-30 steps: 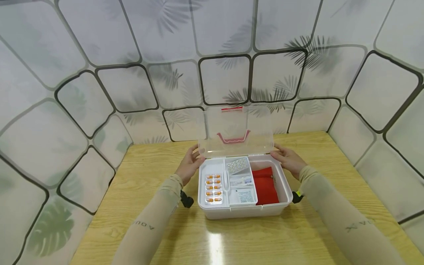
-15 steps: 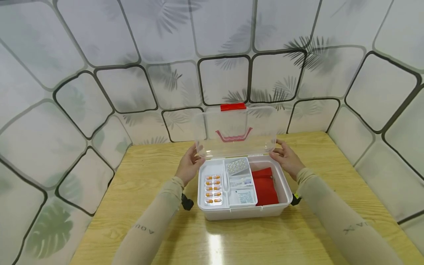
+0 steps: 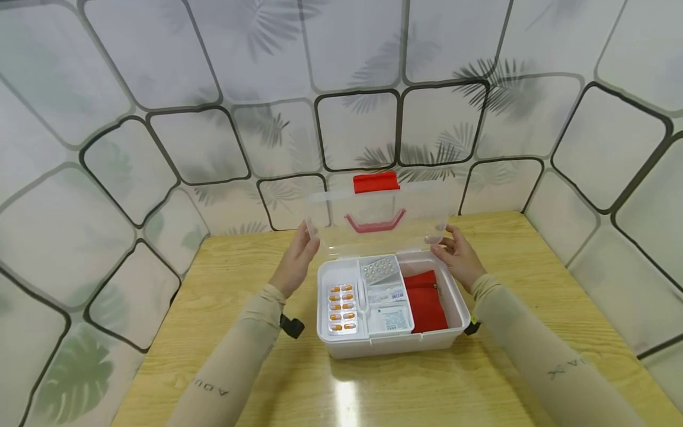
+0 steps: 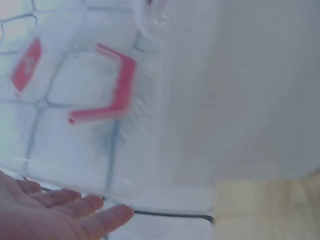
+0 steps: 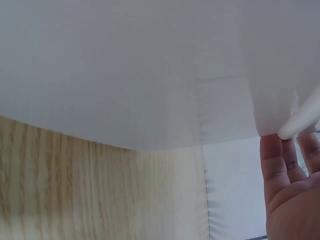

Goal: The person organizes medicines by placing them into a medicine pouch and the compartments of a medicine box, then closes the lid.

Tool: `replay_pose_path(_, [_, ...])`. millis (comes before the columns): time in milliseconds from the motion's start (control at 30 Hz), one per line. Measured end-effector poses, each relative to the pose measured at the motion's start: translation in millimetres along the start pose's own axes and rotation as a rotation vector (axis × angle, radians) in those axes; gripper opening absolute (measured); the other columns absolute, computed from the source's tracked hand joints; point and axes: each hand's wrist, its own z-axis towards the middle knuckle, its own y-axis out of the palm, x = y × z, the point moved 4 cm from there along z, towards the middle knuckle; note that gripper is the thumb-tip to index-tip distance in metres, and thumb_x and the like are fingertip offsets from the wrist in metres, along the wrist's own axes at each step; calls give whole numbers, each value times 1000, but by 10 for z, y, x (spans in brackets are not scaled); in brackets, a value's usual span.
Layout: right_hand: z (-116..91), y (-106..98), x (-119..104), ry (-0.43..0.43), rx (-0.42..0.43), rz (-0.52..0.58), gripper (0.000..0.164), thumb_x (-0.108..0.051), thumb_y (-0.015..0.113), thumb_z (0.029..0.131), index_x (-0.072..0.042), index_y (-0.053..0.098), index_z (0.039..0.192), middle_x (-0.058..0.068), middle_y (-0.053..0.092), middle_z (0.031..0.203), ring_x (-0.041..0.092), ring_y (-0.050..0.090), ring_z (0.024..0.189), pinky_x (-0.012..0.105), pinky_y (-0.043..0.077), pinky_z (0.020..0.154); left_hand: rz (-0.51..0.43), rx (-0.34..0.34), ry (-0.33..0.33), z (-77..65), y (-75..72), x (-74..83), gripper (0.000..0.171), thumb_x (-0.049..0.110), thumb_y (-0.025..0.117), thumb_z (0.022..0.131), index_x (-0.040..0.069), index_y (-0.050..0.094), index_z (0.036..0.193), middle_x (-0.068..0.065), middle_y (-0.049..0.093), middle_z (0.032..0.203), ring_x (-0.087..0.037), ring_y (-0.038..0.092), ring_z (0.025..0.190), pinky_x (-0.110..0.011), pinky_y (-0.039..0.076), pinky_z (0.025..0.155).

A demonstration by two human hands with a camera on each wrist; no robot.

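A white plastic medicine box [image 3: 395, 343] stands on the table, its clear lid [image 3: 379, 210] raised at the back and tilted forward. The lid carries a pink handle [image 3: 376, 225] and a red latch [image 3: 376, 182]. My left hand [image 3: 294, 260] is at the lid's left edge, its fingers [image 4: 107, 218] straight in the left wrist view. At the box's back right corner is my right hand [image 3: 460, 258], with its fingertips [image 5: 272, 150] right at the lid's lower edge. Inside lie a blister pack of orange capsules [image 3: 342, 308] and a red zip pouch [image 3: 425, 302].
A white inner tray [image 3: 364, 333] holds a second blister pack [image 3: 379, 270] and small paper or foil packets [image 3: 392, 318]. The wooden table [image 3: 240, 261] ends at a patterned cloth wall [image 3: 203, 142] behind the box.
The lid has tipped forward, bringing its red latch into fuller view. My left hand has opened out and shifted slightly up and left along the lid's edge. The right hand stays near the corner.
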Motion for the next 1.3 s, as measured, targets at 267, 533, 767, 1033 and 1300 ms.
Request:
replay_pose_path(267, [4, 0, 6, -86, 35, -2, 41, -12, 59, 96, -18, 40, 131, 12, 60, 116, 9, 62, 97, 21, 52, 79, -12, 98, -27, -1, -1, 280, 61, 47, 26, 104, 16, 12, 154, -8, 18, 158, -28, 24, 142, -60, 31, 105])
replay_pose_path(533, [-77, -130, -56, -159, -16, -102, 37, -14, 55, 99, -12, 43, 134, 8, 59, 118, 8, 62, 99, 21, 51, 82, 88, 143, -69, -127, 34, 361, 64, 54, 25, 101, 15, 23, 152, -10, 31, 153, -30, 36, 135, -49, 37, 104])
replay_pose_path(767, [-293, -254, -526, -204, -80, 40, 33, -15, 35, 105, -10, 44, 136, -2, 52, 121, 11, 49, 112, 23, 45, 93, 148, 109, 20, -225, 33, 384, 59, 45, 25, 105, 8, 25, 150, -12, 35, 151, -27, 31, 139, -46, 26, 112])
replay_pose_path(1033, [-550, -213, -1162, -304, -172, -48, 47, -25, 26, 107, -3, 28, 148, 12, 38, 143, 12, 38, 129, 18, 40, 98, 213, 55, 22, -342, 11, 382, 58, 42, 26, 105, 10, 20, 153, -12, 31, 153, -27, 30, 139, -46, 25, 112])
replay_pose_path(1300, [-699, -87, -1280, -310, -122, -316, 54, -10, 45, 102, -9, 25, 152, 21, 37, 146, 15, 42, 129, 9, 37, 94, 184, -6, 51, -434, 57, 393, 59, 36, 36, 105, 9, 16, 153, -22, 41, 143, -35, 48, 126, -49, 41, 101])
